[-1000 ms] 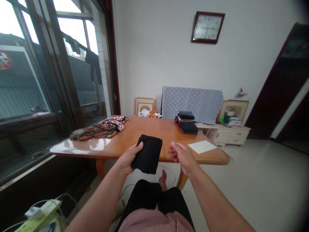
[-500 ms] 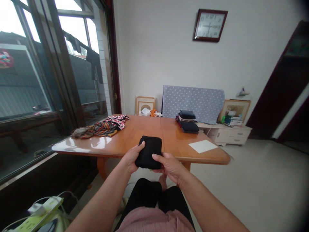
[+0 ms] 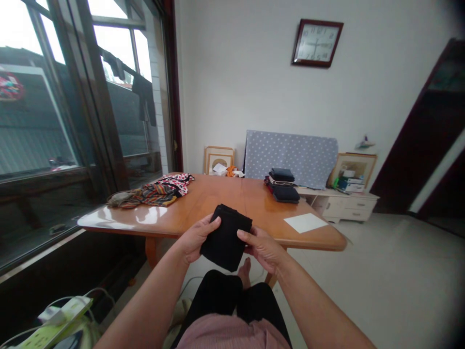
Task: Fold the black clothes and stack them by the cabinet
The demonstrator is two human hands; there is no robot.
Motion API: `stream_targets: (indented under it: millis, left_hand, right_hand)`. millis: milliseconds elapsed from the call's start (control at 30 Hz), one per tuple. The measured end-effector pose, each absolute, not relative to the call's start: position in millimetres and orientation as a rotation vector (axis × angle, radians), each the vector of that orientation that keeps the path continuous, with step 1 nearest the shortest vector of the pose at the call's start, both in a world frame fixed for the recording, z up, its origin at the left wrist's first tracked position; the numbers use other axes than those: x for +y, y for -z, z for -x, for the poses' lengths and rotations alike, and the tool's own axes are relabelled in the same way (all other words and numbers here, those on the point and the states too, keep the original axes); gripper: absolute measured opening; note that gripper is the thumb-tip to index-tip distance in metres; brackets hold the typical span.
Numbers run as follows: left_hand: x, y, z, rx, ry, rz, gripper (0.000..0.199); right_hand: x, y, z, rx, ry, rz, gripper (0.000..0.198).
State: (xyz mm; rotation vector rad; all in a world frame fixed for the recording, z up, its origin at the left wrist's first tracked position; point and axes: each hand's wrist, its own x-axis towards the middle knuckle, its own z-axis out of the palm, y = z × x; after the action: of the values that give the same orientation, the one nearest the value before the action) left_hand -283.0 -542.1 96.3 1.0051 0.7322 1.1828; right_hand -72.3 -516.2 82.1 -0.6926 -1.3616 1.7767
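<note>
The folded black cloth [image 3: 225, 241] is a compact, plain, roughly rectangular packet, tilted, with layered folds showing along its top end. The left hand [image 3: 197, 237] and right hand [image 3: 264, 248] grip opposite sides, thumbs uppermost, by the near edge of the surface [image 3: 214, 189].

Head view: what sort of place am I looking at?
Likely a living or dining room in a home: a clock hangs on the wall, folded cloth is stacked on a wooden table, and a white cabinet stands beyond.
</note>
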Motion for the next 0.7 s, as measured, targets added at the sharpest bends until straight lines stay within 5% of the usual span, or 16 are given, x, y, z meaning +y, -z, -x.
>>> stream_targets:
  millis: [333,567,700]
  left_hand:
    - [-547.7,-104.2,276.5,0.826,-1.042,-1.294,0.055]
    - [-555.3,-107.6,267.0,0.845,-0.944,-1.517,0.050]
    - [-555.6,-107.8,265.6,0.894,-0.926,-1.658,0.042]
  right_hand:
    - [-508.4,-88.6,56.1,-1.496,-1.591,0.770,0.042]
    - [-510.1,-92.8,47.6,-1.780,-1.519,0.728,0.076]
    - [-515.5,-96.9,47.0,-1.935,-1.546,0.714,0.061]
